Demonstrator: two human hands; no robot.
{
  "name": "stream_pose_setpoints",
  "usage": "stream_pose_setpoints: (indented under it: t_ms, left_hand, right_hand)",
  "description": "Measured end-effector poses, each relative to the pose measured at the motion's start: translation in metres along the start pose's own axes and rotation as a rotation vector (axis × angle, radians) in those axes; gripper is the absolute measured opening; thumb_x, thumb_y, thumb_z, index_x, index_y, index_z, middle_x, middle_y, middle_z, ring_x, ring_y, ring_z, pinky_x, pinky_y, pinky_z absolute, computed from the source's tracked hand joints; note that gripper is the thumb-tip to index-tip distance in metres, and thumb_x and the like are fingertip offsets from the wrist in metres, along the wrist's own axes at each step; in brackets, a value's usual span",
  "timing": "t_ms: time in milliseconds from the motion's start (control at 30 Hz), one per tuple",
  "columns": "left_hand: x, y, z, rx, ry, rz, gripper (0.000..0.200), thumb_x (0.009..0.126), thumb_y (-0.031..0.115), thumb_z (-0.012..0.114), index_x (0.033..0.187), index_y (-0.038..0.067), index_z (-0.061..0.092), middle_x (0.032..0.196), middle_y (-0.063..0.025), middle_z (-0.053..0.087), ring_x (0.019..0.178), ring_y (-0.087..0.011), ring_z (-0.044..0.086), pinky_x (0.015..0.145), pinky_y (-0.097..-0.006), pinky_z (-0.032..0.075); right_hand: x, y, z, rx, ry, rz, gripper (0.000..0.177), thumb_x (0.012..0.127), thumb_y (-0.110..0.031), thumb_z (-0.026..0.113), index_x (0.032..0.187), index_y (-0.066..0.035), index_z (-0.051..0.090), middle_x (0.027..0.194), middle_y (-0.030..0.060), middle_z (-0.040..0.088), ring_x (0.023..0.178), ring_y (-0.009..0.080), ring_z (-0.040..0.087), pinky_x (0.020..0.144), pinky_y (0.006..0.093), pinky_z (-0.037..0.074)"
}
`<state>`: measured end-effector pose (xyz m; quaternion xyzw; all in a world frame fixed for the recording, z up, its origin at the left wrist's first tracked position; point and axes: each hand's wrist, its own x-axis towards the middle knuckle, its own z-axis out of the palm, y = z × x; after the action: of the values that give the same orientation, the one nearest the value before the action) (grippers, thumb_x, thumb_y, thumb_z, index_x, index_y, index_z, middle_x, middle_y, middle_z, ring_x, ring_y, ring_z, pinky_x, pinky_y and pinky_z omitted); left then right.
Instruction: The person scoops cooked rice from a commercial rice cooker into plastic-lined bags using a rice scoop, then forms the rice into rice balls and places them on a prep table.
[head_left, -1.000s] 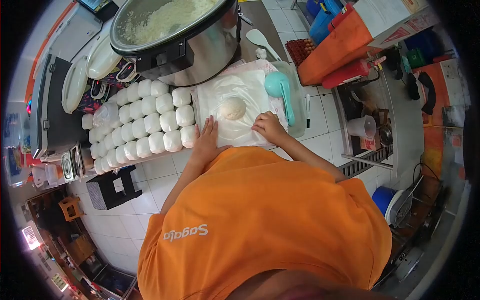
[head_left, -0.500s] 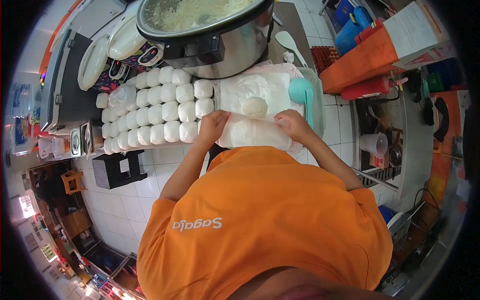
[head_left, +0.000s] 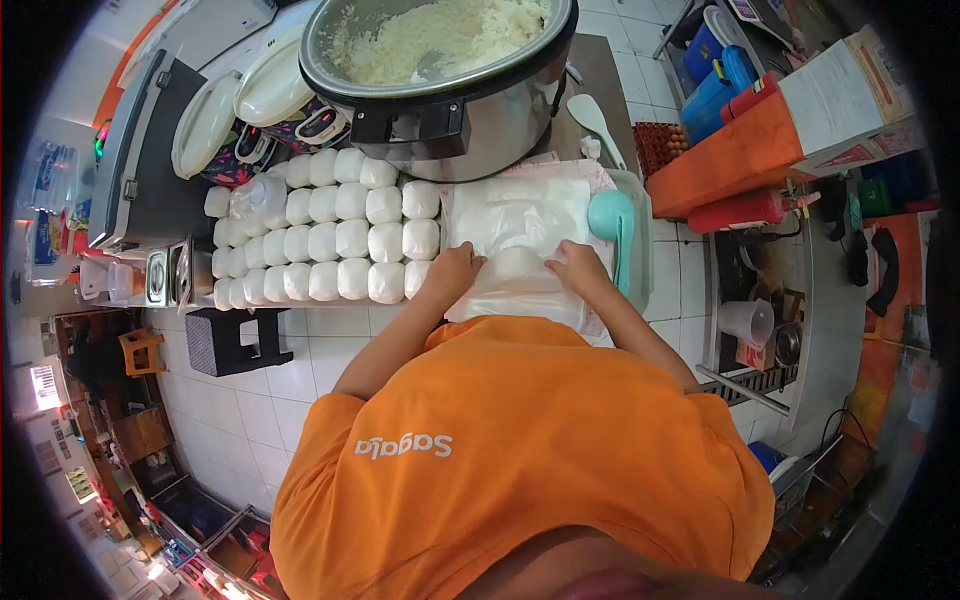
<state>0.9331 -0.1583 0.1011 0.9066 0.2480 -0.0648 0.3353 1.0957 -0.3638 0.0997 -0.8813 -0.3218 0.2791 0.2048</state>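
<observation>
At the near edge of the bench (head_left: 605,75), at 6 o'clock from the rice cooker (head_left: 450,100), both hands are curled down on the plastic film (head_left: 520,215). The left hand (head_left: 452,272) and the right hand (head_left: 580,268) each grip the folded-over edge. The rice portion (head_left: 520,265) lies between them, a pale mound under the fold, resting on the stack of sheets.

The step in hand looks like closing the film over the portion. To do it well, both hands should probably draw the fold with even tension, so the film lies smooth over the mound and no air pocket is trapped. The thumbs should stay low against the sheet. Lifting them could drag up the next sheet in the stack, since the layers cling.

Pressure should be firm enough to shape the mound but not to squash grains out at the sides. The wrapped parcels (head_left: 340,240) at 9 o'clock set the size to match. The teal scoop (head_left: 612,215), at 2 o'clock from the right hand, sits close, so that wrist needs to keep clear of it.
</observation>
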Motion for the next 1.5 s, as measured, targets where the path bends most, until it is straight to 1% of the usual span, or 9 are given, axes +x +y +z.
stream_pose_setpoints:
  t_ms: [200, 333, 500, 600, 1033, 1133, 1233, 1333, 1500]
  left_hand:
    - [0.016, 0.044, -0.048, 0.191, 0.111, 0.172, 0.035, 0.081, 0.026, 0.064, 0.105, 0.004, 0.051, 0.100, -0.0184, 0.061, 0.093, -0.0362, 0.059, 0.076, -0.0441, 0.049]
    - [0.067, 0.026, -0.024, 0.151, 0.231, 0.505, 0.040, 0.077, 0.024, 0.069, 0.108, 0.006, 0.052, 0.108, -0.0177, 0.057, 0.105, -0.0335, 0.054, 0.084, -0.0424, 0.046]
    - [0.084, 0.016, -0.040, 0.267, 0.048, 0.748, 0.018, 0.071, 0.017, 0.069, 0.086, 0.009, 0.062, 0.103, -0.0097, 0.059, 0.103, -0.0284, 0.055, 0.086, -0.0417, 0.046]
    - [0.043, 0.035, -0.070, 0.185, -0.254, 0.526, 0.010, 0.071, 0.013, 0.065, 0.079, 0.007, 0.062, 0.092, -0.0093, 0.061, 0.091, -0.0277, 0.059, 0.080, -0.0393, 0.047]
    - [-0.019, -0.008, 0.004, -0.109, -0.107, 0.531, 0.020, 0.076, 0.011, 0.064, 0.094, 0.002, 0.063, 0.100, -0.0142, 0.061, 0.096, -0.0317, 0.057, 0.084, -0.0384, 0.047]
    - [0.000, -0.001, -0.004, -0.183, -0.150, 0.072, 0.023, 0.071, 0.012, 0.068, 0.092, 0.003, 0.064, 0.099, -0.0142, 0.062, 0.097, -0.0327, 0.057, 0.084, -0.0388, 0.047]
    - [0.012, 0.015, -0.009, -0.147, 0.164, 0.176, 0.022, 0.067, 0.013, 0.070, 0.086, 0.003, 0.065, 0.092, -0.0160, 0.063, 0.092, -0.0338, 0.059, 0.079, -0.0392, 0.048]
    - [0.034, 0.009, -0.009, 0.121, -0.081, 0.279, 0.021, 0.065, 0.014, 0.070, 0.081, 0.002, 0.065, 0.086, -0.0172, 0.063, 0.084, -0.0350, 0.060, 0.074, -0.0399, 0.049]
    - [0.002, 0.008, 0.014, -0.057, 0.046, 0.170, 0.010, 0.071, 0.011, 0.065, 0.076, 0.003, 0.066, 0.089, -0.0166, 0.063, 0.082, -0.0346, 0.060, 0.075, -0.0404, 0.050]
  right_hand:
    - [0.071, -0.023, -0.034, -0.252, 0.189, -0.333, 0.051, 0.064, -0.031, 0.079, 0.105, -0.011, 0.057, 0.109, 0.0114, 0.056, 0.104, 0.0313, 0.052, 0.084, 0.0416, 0.045]
    - [0.095, -0.039, -0.043, -0.557, -0.075, -0.379, 0.036, 0.066, -0.028, 0.077, 0.093, -0.011, 0.060, 0.107, 0.0109, 0.058, 0.101, 0.0302, 0.053, 0.080, 0.0406, 0.045]
    - [0.066, -0.037, -0.059, -0.290, -0.209, -0.454, 0.024, 0.067, -0.021, 0.075, 0.079, -0.007, 0.059, 0.093, 0.0120, 0.061, 0.089, 0.0303, 0.057, 0.073, 0.0395, 0.045]
    - [0.019, -0.033, -0.064, -0.059, -0.219, -0.459, 0.017, 0.069, -0.014, 0.070, 0.078, -0.005, 0.057, 0.084, 0.0126, 0.060, 0.083, 0.0315, 0.057, 0.070, 0.0396, 0.045]
    - [-0.023, 0.008, 0.020, 0.092, 0.127, -0.696, 0.015, 0.074, -0.007, 0.059, 0.087, -0.001, 0.060, 0.102, 0.0168, 0.059, 0.094, 0.0346, 0.056, 0.079, 0.0407, 0.047]
    - [-0.001, 0.002, 0.012, 0.101, -0.048, -0.420, 0.020, 0.072, -0.009, 0.066, 0.089, -0.002, 0.059, 0.102, 0.0175, 0.058, 0.094, 0.0355, 0.056, 0.079, 0.0410, 0.047]
    - [0.015, -0.016, 0.002, 0.105, 0.063, -0.263, 0.028, 0.066, -0.010, 0.075, 0.087, -0.002, 0.059, 0.096, 0.0185, 0.056, 0.092, 0.0366, 0.056, 0.077, 0.0419, 0.048]
    - [0.035, -0.016, -0.006, -0.246, -0.029, -0.337, 0.035, 0.058, -0.018, 0.080, 0.081, -0.001, 0.060, 0.088, 0.0180, 0.060, 0.079, 0.0350, 0.059, 0.069, 0.0408, 0.048]
    - [0.026, 0.002, 0.005, -0.079, -0.150, -0.267, 0.024, 0.068, -0.013, 0.074, 0.085, 0.001, 0.063, 0.076, 0.0178, 0.066, 0.065, 0.0272, 0.064, 0.062, 0.0329, 0.053]
